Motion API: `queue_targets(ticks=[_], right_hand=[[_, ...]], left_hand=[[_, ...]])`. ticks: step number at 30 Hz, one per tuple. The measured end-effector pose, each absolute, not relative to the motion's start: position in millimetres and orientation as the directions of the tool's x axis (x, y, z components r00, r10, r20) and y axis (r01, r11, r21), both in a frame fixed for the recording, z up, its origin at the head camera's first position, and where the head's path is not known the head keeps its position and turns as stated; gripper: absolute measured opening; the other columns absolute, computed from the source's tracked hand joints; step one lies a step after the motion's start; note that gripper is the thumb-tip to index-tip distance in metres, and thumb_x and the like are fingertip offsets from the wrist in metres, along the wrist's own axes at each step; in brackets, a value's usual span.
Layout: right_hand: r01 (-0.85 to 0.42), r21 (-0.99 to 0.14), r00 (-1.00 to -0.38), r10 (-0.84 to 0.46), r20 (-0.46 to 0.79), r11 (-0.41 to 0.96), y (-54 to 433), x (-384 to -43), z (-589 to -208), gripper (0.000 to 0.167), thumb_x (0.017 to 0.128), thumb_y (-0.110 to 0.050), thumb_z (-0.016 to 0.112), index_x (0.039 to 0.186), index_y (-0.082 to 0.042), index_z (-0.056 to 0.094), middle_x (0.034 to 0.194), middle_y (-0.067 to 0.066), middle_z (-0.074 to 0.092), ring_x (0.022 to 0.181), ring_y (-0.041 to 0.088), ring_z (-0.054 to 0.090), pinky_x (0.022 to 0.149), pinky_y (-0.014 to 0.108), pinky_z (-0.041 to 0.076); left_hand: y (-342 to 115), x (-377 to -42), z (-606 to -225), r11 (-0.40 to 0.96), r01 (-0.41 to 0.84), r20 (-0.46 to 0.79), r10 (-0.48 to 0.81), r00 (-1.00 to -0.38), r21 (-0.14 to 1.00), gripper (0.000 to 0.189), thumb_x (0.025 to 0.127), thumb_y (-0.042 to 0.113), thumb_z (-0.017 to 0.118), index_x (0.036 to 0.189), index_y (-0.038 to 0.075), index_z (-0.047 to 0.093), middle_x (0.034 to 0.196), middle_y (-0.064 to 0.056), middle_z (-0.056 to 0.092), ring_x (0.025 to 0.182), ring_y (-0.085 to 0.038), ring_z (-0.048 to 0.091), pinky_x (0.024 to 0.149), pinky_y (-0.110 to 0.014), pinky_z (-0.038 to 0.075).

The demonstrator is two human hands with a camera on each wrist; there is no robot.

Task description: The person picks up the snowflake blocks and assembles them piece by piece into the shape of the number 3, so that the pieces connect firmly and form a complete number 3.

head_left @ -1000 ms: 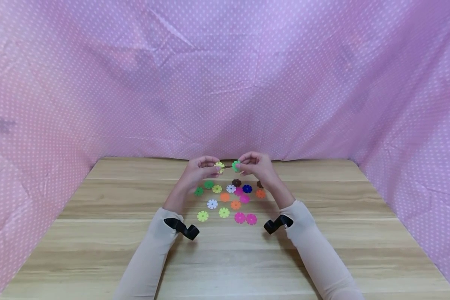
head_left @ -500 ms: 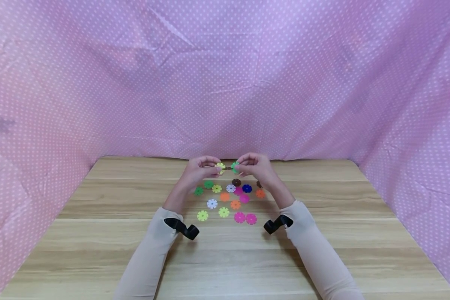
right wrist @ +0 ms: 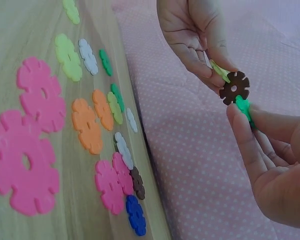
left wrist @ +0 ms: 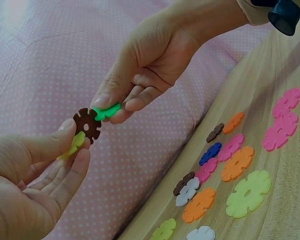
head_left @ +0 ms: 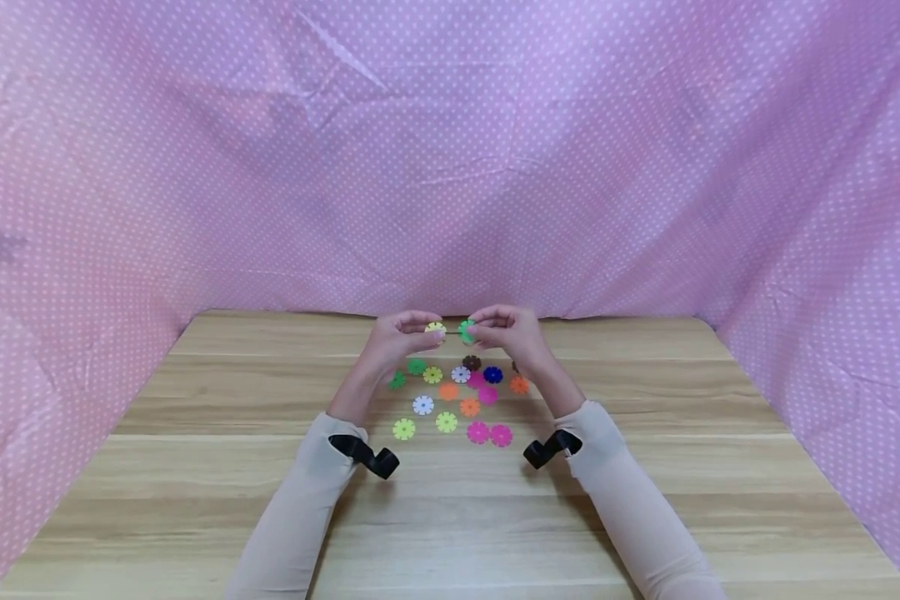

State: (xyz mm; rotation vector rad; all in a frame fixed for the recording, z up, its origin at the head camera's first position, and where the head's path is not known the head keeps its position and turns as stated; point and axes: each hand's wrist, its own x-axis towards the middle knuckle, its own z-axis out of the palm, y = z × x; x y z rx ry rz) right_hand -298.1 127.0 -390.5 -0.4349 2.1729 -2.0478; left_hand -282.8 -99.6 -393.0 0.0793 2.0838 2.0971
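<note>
Above the far part of the table, my left hand pinches a yellow snowflake disc between thumb and fingers. Facing it, my right hand pinches a bright green snowflake disc. Between them is a brown snowflake disc, whose notched rim meets the yellow piece on one side and the green one on the other. From the head it appears edge-on, as a thin dark line. In the left wrist view, fingers partly cover the yellow and green discs, while the brown disc shows its face and centre hole.
Several loose snowflake discs lie flat on the wooden table below my hands, including pink, orange, white and blue ones. A pink dotted cloth hangs behind and at both sides.
Both hands keep their pinches and shift only slightly. The brown disc tilts from a wider dark band to a thin line, and the yellow and green discs move a little left and up.
</note>
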Motion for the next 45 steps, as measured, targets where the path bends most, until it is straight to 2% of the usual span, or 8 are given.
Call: queue_targets(ticks=[3, 7, 12, 16, 24, 31, 39, 45], right_hand=[[-0.119, -0.992, -0.953, -0.283, 0.107, 0.028, 126.1, -296.9, -389.6, 0.025, 0.092, -0.001, 0.073, 0.113, 0.011, 0.067, 0.088, -0.001, 0.076, 0.08, 0.013, 0.075, 0.092, 0.053, 0.059], [-0.142, -0.989, -0.956, -0.261, 0.13, 0.029, 125.4, -295.1, -387.6, 0.025, 0.092, -0.001, 0.073, 0.113, 0.012, 0.067, 0.087, -0.003, 0.076, 0.079, 0.011, 0.074, 0.088, 0.047, 0.063], [-0.171, -0.985, -0.959, -0.235, 0.159, 0.032, 124.3, -293.3, -384.8, 0.024, 0.091, -0.002, 0.074, 0.11, 0.011, 0.068, 0.084, -0.006, 0.075, 0.077, 0.009, 0.073, 0.077, 0.037, 0.066], [-0.181, -0.983, -0.955, -0.242, 0.173, 0.012, 125.1, -292.6, -383.2, 0.023, 0.09, -0.003, 0.075, 0.108, 0.011, 0.069, 0.084, -0.005, 0.075, 0.076, 0.01, 0.073, 0.074, 0.031, 0.065], [-0.225, -0.974, -0.943, -0.243, 0.226, -0.03, 126.4, -292.4, -381.6, 0.017, 0.088, 0.001, 0.075, 0.102, 0.01, 0.07, 0.084, 0.002, 0.076, 0.072, 0.012, 0.073, 0.072, 0.029, 0.065], [-0.24, -0.97, -0.947, -0.211, 0.243, -0.039, 125.5, -292.4, -381.2, 0.021, 0.089, 0.002, 0.075, 0.104, 0.014, 0.069, 0.083, 0.005, 0.074, 0.071, 0.013, 0.072, 0.07, 0.028, 0.065], [-0.162, -0.986, -0.954, -0.262, 0.147, 0.038, 124.8, -292.1, -380.1, 0.023, 0.09, -0.002, 0.075, 0.11, 0.01, 0.068, 0.089, 0.003, 0.076, 0.08, 0.021, 0.074, 0.078, 0.031, 0.065], [-0.14, -0.986, -0.944, -0.313, 0.107, 0.085, 123.4, -292.4, -379.7, 0.021, 0.092, -0.004, 0.074, 0.109, 0.006, 0.069, 0.09, 0.001, 0.076, 0.081, 0.019, 0.074, 0.084, 0.039, 0.065]], left_hand=[[-100.1, -282.7, -392.3, -0.007, -0.104, -0.102, 0.165, -0.981, 0.995, 0.035, 0.091, 0.008, 0.076, 0.124, -0.002, 0.067, 0.103, -0.003, 0.076, 0.094, -0.014, 0.074, 0.111, -0.052, 0.05], [-100.8, -283.0, -391.9, -0.042, -0.101, -0.091, 0.195, -0.977, 0.994, 0.028, 0.093, 0.006, 0.074, 0.119, -0.004, 0.069, 0.093, 0.001, 0.077, 0.093, -0.014, 0.075, 0.112, -0.054, 0.049], [-103.4, -283.0, -391.0, -0.053, -0.059, -0.044, 0.24, -0.97, 0.997, 0.029, 0.094, 0.006, 0.073, 0.121, -0.003, 0.068, 0.102, -0.007, 0.077, 0.097, -0.017, 0.075, 0.109, -0.052, 0.052], [-104.7, -281.7, -388.8, -0.059, -0.034, -0.017, 0.259, -0.966, 0.998, 0.028, 0.094, 0.007, 0.073, 0.12, 0.0, 0.068, 0.103, -0.006, 0.078, 0.098, -0.017, 0.075, 0.105, -0.048, 0.055], [-102.7, -278.0, -383.7, -0.064, 0.021, 0.037, 0.261, -0.965, 0.998, 0.025, 0.092, 0.006, 0.074, 0.116, 0.0, 0.069, 0.096, -0.002, 0.078, 0.094, -0.016, 0.076, 0.101, -0.046, 0.058], [-96.0, -277.5, -386.5, -0.079, 0.026, 0.046, 0.261, -0.964, 0.997, 0.027, 0.092, 0.004, 0.074, 0.118, -0.002, 0.069, 0.098, -0.003, 0.077, 0.094, -0.016, 0.076, 0.095, -0.04, 0.061], [-102.4, -278.8, -388.2, -0.036, -0.003, 0.01, 0.349, -0.937, 0.999, 0.03, 0.095, 0.007, 0.071, 0.124, -0.001, 0.067, 0.111, -0.014, 0.072, 0.104, -0.025, 0.072, 0.11, -0.059, 0.048], [-106.8, -281.0, -389.6, 0.017, -0.016, -0.022, 0.414, -0.91, 1.0, 0.033, 0.096, 0.011, 0.07, 0.128, 0.002, 0.066, 0.121, -0.015, 0.07, 0.107, -0.024, 0.07, 0.111, -0.063, 0.045]])
